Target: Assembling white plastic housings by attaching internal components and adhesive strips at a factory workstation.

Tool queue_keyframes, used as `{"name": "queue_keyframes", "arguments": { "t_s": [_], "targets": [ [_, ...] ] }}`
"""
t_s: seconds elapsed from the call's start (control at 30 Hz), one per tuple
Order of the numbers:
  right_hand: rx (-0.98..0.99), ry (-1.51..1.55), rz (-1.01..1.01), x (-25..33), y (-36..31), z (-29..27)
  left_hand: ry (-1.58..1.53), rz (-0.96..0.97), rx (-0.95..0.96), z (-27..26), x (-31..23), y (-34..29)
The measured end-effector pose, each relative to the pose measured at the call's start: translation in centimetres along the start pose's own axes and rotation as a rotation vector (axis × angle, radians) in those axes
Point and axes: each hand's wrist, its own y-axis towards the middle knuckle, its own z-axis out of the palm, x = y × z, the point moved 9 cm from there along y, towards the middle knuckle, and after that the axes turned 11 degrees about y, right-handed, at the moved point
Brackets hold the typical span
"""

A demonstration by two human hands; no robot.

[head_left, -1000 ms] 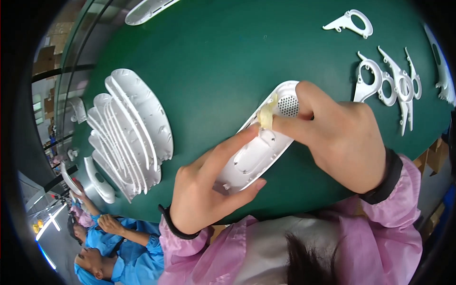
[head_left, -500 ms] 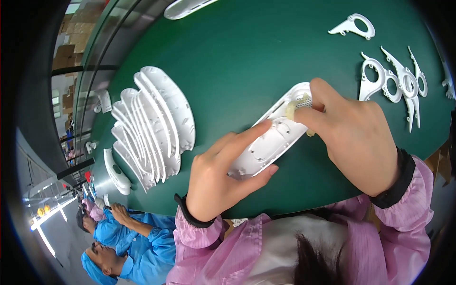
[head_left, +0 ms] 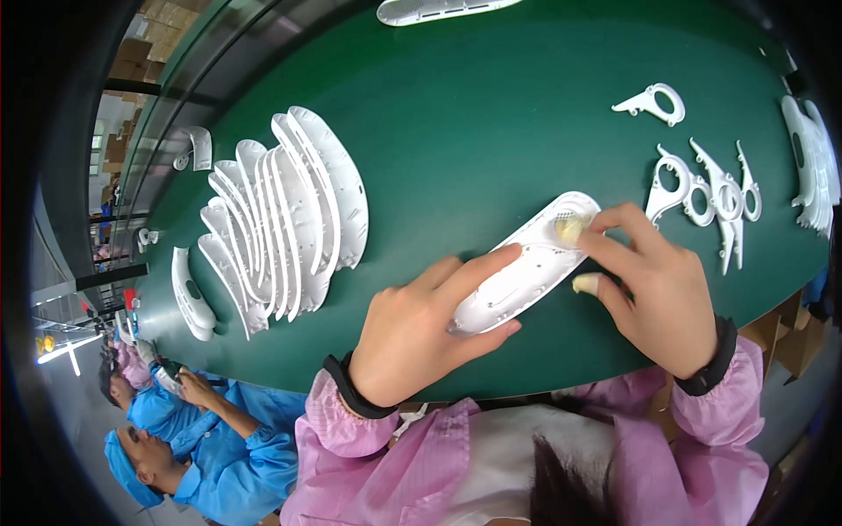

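A smooth green worktable (head_left: pixel 456 131) carries white plastic parts in scattered groups. At left, a row of long, curved shells (head_left: pixel 294 219) leans together, nested edge against edge, their ribbed inner faces partly visible. Just beside the row, nearer the table's left edge, a single curved piece (head_left: pixel 189 298) lies apart, and beyond it, toward the upper left, sits a small bent part (head_left: pixel 201 147). A long slotted shell (head_left: pixel 447 12) rests at the far side, cut off by the frame. At right, several ring-shaped parts with pointed tails (head_left: pixel 715 180) lie in an overlapping cluster, a lone ring-shaped part (head_left: pixel 645 103) beyond them. At far right stands another group of white pieces (head_left: pixel 811 162), blurred toward the rim.
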Motion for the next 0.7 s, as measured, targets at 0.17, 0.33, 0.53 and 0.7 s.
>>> {"name": "queue_keyframes", "arguments": {
  "t_s": [0.17, 0.33, 0.53, 0.7],
  "targets": [
    [-0.124, 0.322, 0.266, -1.2, -1.6, -3.8, -0.024, 0.055, -0.161, -1.8, -1.4, -0.6],
    [-0.091, 0.292, 0.186, -0.4, -1.1, -0.8, -0.202, 0.505, 0.066, 0.6, -7.2, -0.8],
    [0.024, 0.549, 0.275, -1.5, -1.6, -0.5, -0.291, 0.373, 0.093, 1.6, -4.8, -0.4],
    [-0.492, 0.294, 0.303, -9.7, -2.9, -14.2, -0.124, 0.362, -0.019, 1.3, -4.1, -0.4]
  ]
}}
